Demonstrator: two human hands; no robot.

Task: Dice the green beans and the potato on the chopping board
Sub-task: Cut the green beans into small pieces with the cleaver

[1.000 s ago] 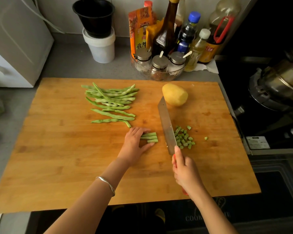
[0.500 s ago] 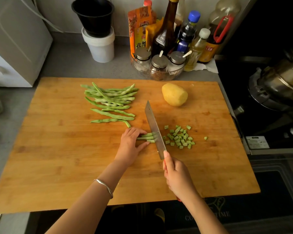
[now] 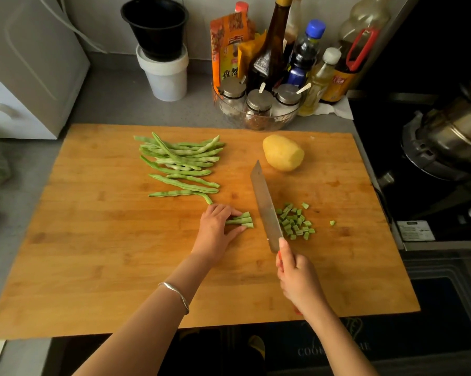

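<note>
A big wooden chopping board (image 3: 93, 253) fills the counter. Whole green beans (image 3: 180, 164) lie in a loose pile at its back left. A peeled yellow potato (image 3: 283, 152) sits at the back, right of them. My left hand (image 3: 218, 234) holds down a short bundle of bean stubs (image 3: 242, 220), fingers curled over them. My right hand (image 3: 296, 275) grips the red handle of a cleaver (image 3: 265, 204), whose blade stands just right of the stubs. Several diced bean pieces (image 3: 294, 221) lie heaped right of the blade, one stray piece (image 3: 332, 223) farther right.
Behind the board stand a glass bowl of spice jars (image 3: 256, 104), sauce bottles (image 3: 304, 58) and a black pot stacked on a white tub (image 3: 163, 69). A stove with a metal pot (image 3: 451, 137) is at the right. A white appliance (image 3: 25, 63) stands at the left.
The cleaver came down on the bean bundle half a second ago, then moved right, pushing cut pieces to the heap. My left hand has kept holding the stubs.
</note>
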